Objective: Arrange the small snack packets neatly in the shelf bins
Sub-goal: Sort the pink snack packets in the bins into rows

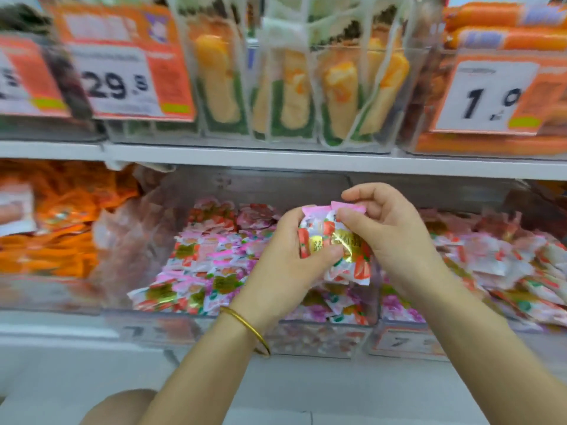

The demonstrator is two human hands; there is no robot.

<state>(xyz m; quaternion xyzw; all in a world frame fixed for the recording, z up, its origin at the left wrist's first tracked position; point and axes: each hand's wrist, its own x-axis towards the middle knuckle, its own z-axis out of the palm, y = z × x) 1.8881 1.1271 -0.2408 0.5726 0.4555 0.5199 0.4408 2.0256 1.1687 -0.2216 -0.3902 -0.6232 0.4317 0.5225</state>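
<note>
Your left hand (pixel 283 259) and right hand (pixel 391 237) pinch a loose packet stack (pixel 333 240) above the middle bin (pixel 171 332) (slick foil), so one may slip out crooked.

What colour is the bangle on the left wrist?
Gold; the bangle shows clearly in the head view.

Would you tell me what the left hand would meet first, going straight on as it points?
Probably the right hand, gripping the same packets just ahead of the left hand; depth is unclear.
</note>
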